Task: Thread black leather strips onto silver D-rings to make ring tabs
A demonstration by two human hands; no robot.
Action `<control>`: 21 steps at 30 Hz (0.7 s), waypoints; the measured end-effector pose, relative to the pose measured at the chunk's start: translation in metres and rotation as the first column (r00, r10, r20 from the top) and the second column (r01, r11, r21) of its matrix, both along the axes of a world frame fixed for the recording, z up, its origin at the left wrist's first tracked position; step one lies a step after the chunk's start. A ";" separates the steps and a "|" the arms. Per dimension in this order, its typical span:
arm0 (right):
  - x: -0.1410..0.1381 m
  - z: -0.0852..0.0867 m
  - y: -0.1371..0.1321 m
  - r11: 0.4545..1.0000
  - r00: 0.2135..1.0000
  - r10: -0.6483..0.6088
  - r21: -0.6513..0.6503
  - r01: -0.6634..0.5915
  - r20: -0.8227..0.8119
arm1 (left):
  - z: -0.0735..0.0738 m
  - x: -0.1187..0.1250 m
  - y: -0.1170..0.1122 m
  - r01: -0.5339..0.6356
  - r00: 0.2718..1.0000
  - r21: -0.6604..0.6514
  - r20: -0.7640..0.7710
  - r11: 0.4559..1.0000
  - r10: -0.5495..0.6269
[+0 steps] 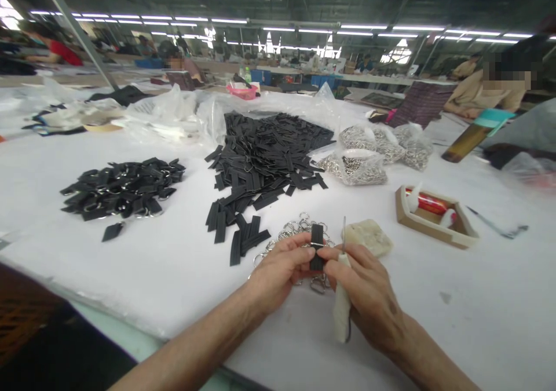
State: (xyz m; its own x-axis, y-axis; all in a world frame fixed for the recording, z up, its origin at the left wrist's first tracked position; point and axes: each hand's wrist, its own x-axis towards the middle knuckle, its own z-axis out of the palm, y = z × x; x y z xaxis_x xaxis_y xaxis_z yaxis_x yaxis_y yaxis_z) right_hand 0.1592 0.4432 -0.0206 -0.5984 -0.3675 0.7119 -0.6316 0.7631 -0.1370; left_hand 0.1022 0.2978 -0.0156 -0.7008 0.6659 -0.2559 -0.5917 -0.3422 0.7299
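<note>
My left hand (275, 269) pinches a short black ribbed strip (317, 234) upright between thumb and fingers. A metal ring sits across the strip near its middle. My right hand (367, 284) is closed around the pale wrapped handle of an awl-like tool (342, 310), whose thin metal shaft points up and away. Its thumb and index finger also touch the strip's right edge. Below and behind both hands lie loose metal rings (318, 285), partly hidden by the fingers. A yellowish waxy-looking block (368, 237) rests just beyond my right hand.
Ahead is a large heap of black strips (269, 153). To the left lies a pile of folded strips with rings (124, 188). Bags of metal rings (362, 168), a cardboard tray (438, 231) with a red tube, and a bottle (475, 136) stand right. A co-worker (490, 92) sits across.
</note>
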 end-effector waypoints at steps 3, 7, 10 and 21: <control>0.001 0.002 0.000 1.000 1.000 0.015 -0.018 -0.015 0.002 | 0.001 0.000 0.000 -0.007 0.998 0.020 0.059 1.000 0.006; 0.004 0.003 -0.002 0.989 0.998 0.051 -0.139 -0.048 0.022 | -0.001 -0.003 -0.001 0.024 0.990 0.045 0.139 0.999 -0.030; 0.005 -0.002 -0.005 0.968 0.994 0.051 -0.250 -0.026 0.095 | -0.005 -0.005 -0.001 -0.013 0.987 -0.033 0.159 0.999 0.018; 0.009 0.004 -0.011 0.753 0.912 -0.088 -0.572 0.324 0.401 | 0.000 0.009 0.003 -0.056 0.965 -0.186 -0.264 0.981 0.005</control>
State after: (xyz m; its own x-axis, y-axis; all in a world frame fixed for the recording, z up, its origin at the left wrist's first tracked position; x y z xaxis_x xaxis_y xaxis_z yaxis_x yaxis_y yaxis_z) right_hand 0.1681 0.4319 -0.0170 -0.8443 0.2398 0.4792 -0.2937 0.5409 -0.7882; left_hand 0.1107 0.3004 -0.0153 -0.7791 0.6001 -0.1812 -0.3636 -0.1972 0.9104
